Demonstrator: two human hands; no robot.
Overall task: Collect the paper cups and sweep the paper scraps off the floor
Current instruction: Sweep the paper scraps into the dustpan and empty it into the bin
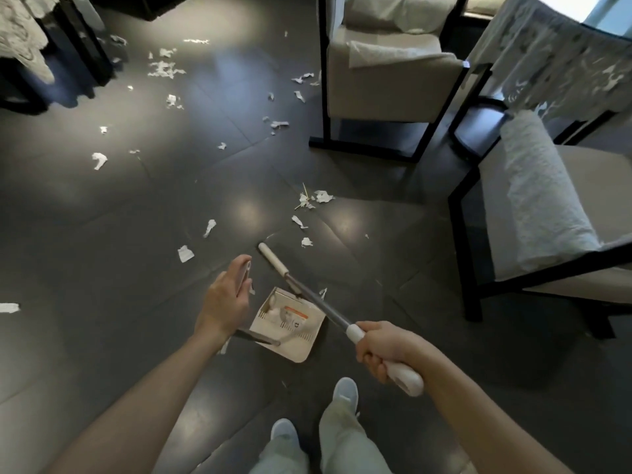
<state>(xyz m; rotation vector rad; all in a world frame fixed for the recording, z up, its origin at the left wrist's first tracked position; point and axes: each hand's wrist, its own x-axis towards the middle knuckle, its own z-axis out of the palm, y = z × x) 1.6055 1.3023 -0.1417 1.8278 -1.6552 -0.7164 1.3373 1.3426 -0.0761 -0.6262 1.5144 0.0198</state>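
My right hand (383, 350) grips the white handle of a broom (318, 302) whose grey shaft slants down to a narrow white head on the floor. My left hand (225, 299) holds the top of the dustpan's upright handle. The beige dustpan (290, 336) sits on the dark floor between my hands with a few scraps inside. White paper scraps (185, 253) lie scattered over the floor, with more scraps (166, 68) at the far left and a small cluster (316, 198) ahead of the broom head. No paper cup is visible.
Two beige chairs with black frames stand at the right: a nearer chair (540, 213) and a farther chair (386, 80). A lace-covered table (564, 56) is at the top right, dark furniture (51, 63) at the top left. My feet (345, 391) are below.
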